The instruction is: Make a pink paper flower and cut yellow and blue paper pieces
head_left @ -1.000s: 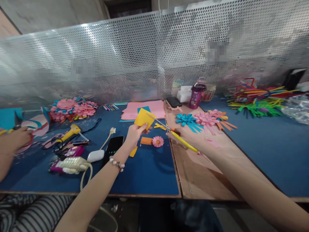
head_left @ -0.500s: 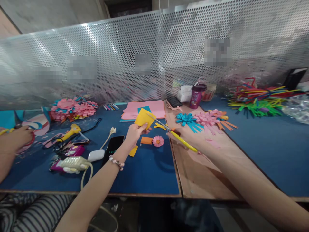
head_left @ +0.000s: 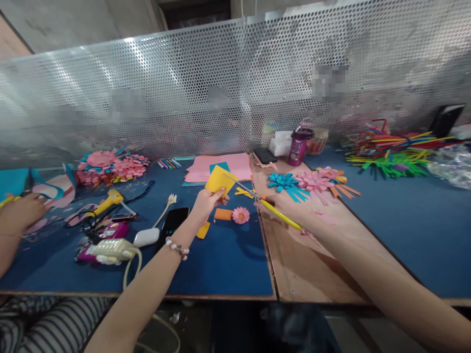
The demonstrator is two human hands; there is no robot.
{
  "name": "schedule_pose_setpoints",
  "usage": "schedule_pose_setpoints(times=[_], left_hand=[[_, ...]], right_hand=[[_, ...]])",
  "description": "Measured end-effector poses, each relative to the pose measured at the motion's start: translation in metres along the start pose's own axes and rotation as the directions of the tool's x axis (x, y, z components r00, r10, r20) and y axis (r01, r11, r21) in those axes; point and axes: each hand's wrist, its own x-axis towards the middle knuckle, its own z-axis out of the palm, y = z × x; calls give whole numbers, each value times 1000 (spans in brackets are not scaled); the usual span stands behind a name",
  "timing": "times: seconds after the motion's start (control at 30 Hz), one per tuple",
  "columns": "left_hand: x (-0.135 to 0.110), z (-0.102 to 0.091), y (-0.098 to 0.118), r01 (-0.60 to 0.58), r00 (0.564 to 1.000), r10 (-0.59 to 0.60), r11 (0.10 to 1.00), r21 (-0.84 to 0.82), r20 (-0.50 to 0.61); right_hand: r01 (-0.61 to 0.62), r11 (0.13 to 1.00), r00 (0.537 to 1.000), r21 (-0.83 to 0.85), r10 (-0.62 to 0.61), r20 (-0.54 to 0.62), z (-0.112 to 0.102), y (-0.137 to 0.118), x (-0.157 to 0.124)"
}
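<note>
Pinched in my left hand [head_left: 208, 202] is a yellow paper piece [head_left: 220, 180], held up above the blue table. My right hand [head_left: 281, 208] grips yellow-handled scissors [head_left: 277, 213], whose blades reach left to the right edge of the yellow paper. Several narrow yellow strips [head_left: 245, 192] lie beneath the blades. Below my left hand are an orange paper piece [head_left: 222, 214], a small pink paper flower [head_left: 241, 215] and a yellow scrap [head_left: 203, 230]. Blue and pink paper flowers [head_left: 283, 181] lie just beyond my right hand.
At left, a co-worker's hand [head_left: 31, 210] works beside a yellow glue gun [head_left: 112, 197] and a power strip [head_left: 114, 249]. A phone [head_left: 175, 220] lies by my left wrist. Pink sheets [head_left: 235, 165], a purple cup [head_left: 300, 146] and pipe cleaners [head_left: 397, 147] stand along the perforated metal screen [head_left: 206, 63].
My hands, the yellow paper and the scissors stay almost in place. The co-worker's hand at left has shifted slightly to the left.
</note>
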Motion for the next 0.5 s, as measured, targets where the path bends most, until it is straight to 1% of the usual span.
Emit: schedule_pose_setpoints(times=[0.23,0.4,0.5], left_hand=[[1,3,-2,9,1000,-9,999,-32,8],[3,-2,-2,0,1000,0,1000,29,2],[4,-5,-2,-9,1000,8,996,87,9]], right_hand=[[17,1000,1000,-7,-17,8,-6,-6,-5],[112,993,994,-33,-112,17,-9,-7,-7],[126,991,992,-35,-126,8,-7,-4,-6]])
